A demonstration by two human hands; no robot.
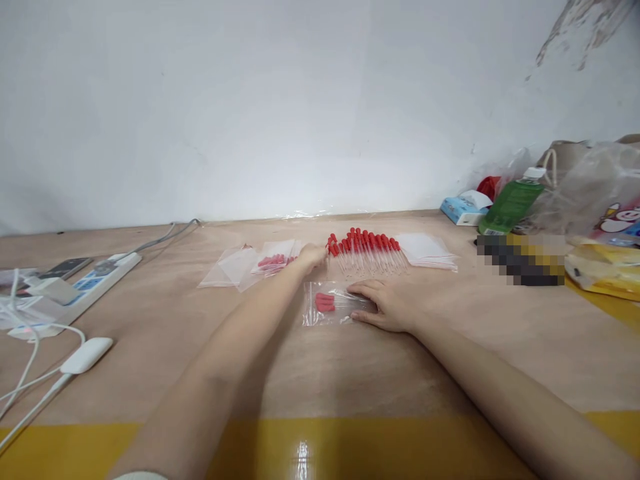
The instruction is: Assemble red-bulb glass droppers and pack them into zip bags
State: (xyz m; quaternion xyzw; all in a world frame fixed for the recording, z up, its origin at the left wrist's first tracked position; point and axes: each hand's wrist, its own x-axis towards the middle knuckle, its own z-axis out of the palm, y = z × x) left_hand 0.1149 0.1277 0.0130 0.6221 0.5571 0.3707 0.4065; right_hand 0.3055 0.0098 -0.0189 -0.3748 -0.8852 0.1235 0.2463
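Note:
Droppers with red rubber bulbs and thin clear stems lie fanned in a row near the back of the table. At the row's left end is my left hand, its fingers pinched together on a dropper. A clear zip bag lies flat in front of the row, with several red-bulbed droppers inside. My right hand rests on that bag's right end, thumb and fingers spread and flat. Beyond my left forearm are filled bags of red-bulbed droppers, partly hidden by it.
Flat clear bags lie at the left; a stack of white-looking bags sits right of the droppers. A power strip, phone and white cables occupy the left. A tissue box, green bottle and yellow package stand right.

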